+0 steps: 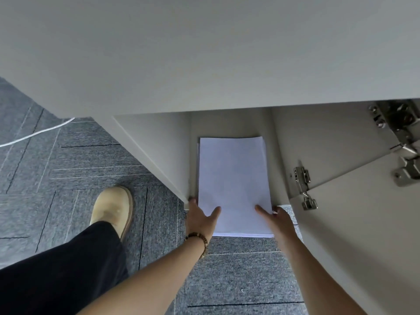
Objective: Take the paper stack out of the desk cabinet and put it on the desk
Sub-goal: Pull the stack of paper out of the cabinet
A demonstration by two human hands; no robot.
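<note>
A white paper stack (234,183) lies lengthwise in the open desk cabinet (281,137), its near end sticking out past the cabinet's front edge over the carpet. My left hand (201,218) grips the stack's near left edge, thumb on top and fingers underneath. My right hand (276,220) grips the near right edge the same way. The grey desk top (204,53) spreads above the cabinet and fills the upper half of the view.
The cabinet door (354,235) stands open to the right, with metal hinges (303,187) on its inner face. Grey carpet (75,164) covers the floor. My left leg and tan shoe (112,209) stand left of the cabinet. A white cable (34,134) runs across the floor at far left.
</note>
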